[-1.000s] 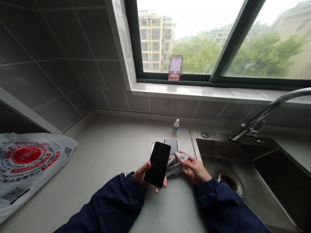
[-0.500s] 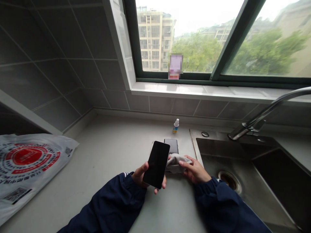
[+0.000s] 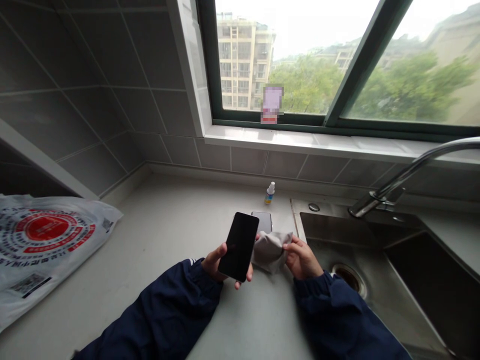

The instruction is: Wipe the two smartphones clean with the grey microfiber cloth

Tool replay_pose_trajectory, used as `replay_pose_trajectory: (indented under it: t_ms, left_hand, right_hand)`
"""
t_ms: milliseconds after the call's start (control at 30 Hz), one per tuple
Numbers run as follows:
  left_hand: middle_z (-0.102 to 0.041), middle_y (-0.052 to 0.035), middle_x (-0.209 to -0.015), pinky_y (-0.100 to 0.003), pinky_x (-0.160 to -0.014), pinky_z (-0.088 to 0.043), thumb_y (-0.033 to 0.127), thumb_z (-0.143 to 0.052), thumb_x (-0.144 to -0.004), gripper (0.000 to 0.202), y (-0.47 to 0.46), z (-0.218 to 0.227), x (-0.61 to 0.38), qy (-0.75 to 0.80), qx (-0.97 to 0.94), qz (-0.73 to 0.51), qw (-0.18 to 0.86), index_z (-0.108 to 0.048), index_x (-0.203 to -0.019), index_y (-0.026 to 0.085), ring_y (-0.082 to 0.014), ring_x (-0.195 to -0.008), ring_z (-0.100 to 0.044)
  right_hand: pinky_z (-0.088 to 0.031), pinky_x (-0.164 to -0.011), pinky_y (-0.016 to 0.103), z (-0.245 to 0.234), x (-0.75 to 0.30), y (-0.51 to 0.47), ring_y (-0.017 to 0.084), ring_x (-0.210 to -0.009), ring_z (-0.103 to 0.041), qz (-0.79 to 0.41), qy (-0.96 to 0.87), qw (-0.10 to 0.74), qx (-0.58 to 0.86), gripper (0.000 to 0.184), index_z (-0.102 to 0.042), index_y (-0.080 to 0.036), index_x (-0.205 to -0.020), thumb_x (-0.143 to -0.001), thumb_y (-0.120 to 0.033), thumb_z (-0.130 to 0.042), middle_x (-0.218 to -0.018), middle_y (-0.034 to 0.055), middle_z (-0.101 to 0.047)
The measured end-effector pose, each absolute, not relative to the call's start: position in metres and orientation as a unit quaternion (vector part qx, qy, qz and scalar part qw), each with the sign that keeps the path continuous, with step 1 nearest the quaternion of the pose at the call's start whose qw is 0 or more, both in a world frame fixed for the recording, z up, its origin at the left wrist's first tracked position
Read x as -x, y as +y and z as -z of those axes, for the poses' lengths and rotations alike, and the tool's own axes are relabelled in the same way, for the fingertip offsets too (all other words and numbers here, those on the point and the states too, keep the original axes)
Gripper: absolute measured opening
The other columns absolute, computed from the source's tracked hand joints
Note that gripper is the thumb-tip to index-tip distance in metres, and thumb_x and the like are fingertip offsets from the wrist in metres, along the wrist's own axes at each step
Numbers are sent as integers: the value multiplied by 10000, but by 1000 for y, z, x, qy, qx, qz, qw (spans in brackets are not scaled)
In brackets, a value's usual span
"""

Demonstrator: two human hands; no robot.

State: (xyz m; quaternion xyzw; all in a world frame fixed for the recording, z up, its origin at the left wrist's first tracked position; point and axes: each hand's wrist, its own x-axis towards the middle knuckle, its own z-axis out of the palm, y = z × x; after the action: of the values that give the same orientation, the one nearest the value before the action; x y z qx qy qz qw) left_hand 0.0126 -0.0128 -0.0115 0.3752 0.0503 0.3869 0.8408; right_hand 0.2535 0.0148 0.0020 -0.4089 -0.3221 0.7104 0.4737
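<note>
A smartphone (image 3: 239, 246) with a dark screen facing up rests in my left hand (image 3: 213, 262), its thumb along one edge and fingertips curled round the other. My right hand (image 3: 304, 257) pinches the right side of a light grey cloth (image 3: 272, 250). The cloth's left side meets fingertips beside the phone. Behind the cloth, a second dark flat device (image 3: 261, 220) lies on the counter, partly covered from view. Farther back stands a small white spray bottle (image 3: 269, 194) with a blue and yellow label.
On the right is a steel sink (image 3: 318, 222) with a chrome faucet (image 3: 390, 185). A white plastic bag (image 3: 56, 235) with red print lies on the pale counter (image 3: 157, 230) at the left. Above the back wall runs a white windowsill (image 3: 300, 142).
The cloth has gone from bunched up to spread flatter, hanging between the hands. My left hand still holds the phone. The view has shifted slightly.
</note>
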Motion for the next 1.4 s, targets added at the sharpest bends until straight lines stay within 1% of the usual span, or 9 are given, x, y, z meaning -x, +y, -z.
replay_pose_trajectory:
  t_ms: [367,467,600,767,867,1000,1100,1200,1400]
  left_hand:
    - [-692,-178,-879,-260,-489,-534,677,-433,-872,897,-7,14,-11,83,-313,-419,848,-251,-1520,85,-263,-787,-678]
    - [-659,-210,-1135,-270,-480,-539,650,-465,-867,806,-6,7,-14,90,-295,-421,853,-376,-1476,130,-269,-804,-689]
    - [-369,-237,-1519,-300,-432,-523,716,-300,-878,809,-4,-3,-18,87,-261,-395,877,-484,-1410,135,-278,-788,-699]
    - [-282,-237,-1568,-354,-443,-535,762,-122,-866,901,-7,-2,-23,82,-234,-341,907,-456,-1430,143,-303,-769,-710]
    - [-382,-239,-1515,-390,-484,-550,760,-76,-867,903,-12,3,-27,80,-230,-296,924,-411,-1460,167,-320,-804,-713]
    - [-693,-254,-1061,-399,-533,-550,793,12,-822,1066,-16,10,-30,90,-236,-228,940,-465,-1404,39,-325,-790,-706]
    - [-721,-216,-838,-384,-530,-535,799,20,-813,1097,-16,10,-31,116,-233,-238,936,-523,-1349,10,-323,-735,-706]
    - [-730,-192,-826,-362,-520,-515,796,-15,-825,1047,-16,7,-30,136,-221,-249,933,-459,-1420,59,-324,-717,-712]
    - [-730,-197,-1033,-379,-573,-519,768,-137,-870,914,-18,6,-29,135,-211,-276,928,-305,-1519,146,-312,-724,-722]
  right_hand:
    - [-551,-721,327,-2,-235,3,259,-843,-705,-732,-360,439,378,608,-700,-162,-1121,-568,-354,-863,-995,89,-747]
    - [-558,-633,302,0,-247,10,229,-720,-707,-718,-338,458,401,467,-723,-131,-1024,-620,-345,-821,-874,93,-755]
    - [-596,-701,339,0,-260,21,245,-776,-734,-675,-308,505,440,391,-731,-124,-978,-656,-345,-760,-928,123,-761]
    - [-599,-831,379,5,-264,27,259,-901,-739,-575,-333,569,485,355,-720,-131,-967,-754,-406,-648,-979,120,-759]
    - [-582,-888,380,10,-257,18,259,-981,-721,-492,-396,584,509,360,-706,-153,-1035,-849,-441,-596,-1041,103,-748]
    - [-375,-1137,444,12,-243,1,289,-1299,-535,-420,-556,535,478,406,-656,-190,-1241,-904,-398,-564,-1298,89,-648]
    - [-206,-1200,521,10,-236,-5,330,-1425,-352,-397,-664,471,424,525,-607,-197,-1333,-841,-380,-621,-1455,87,-510]
    - [-59,-1198,584,10,-237,-4,338,-1494,-133,-319,-758,412,392,632,-480,-196,-1445,-842,-345,-596,-1566,82,-328]
    - [-130,-1173,607,11,-235,-10,321,-1506,-38,-107,-903,252,333,685,-211,-141,-1558,-903,-256,-372,-1624,109,-156]
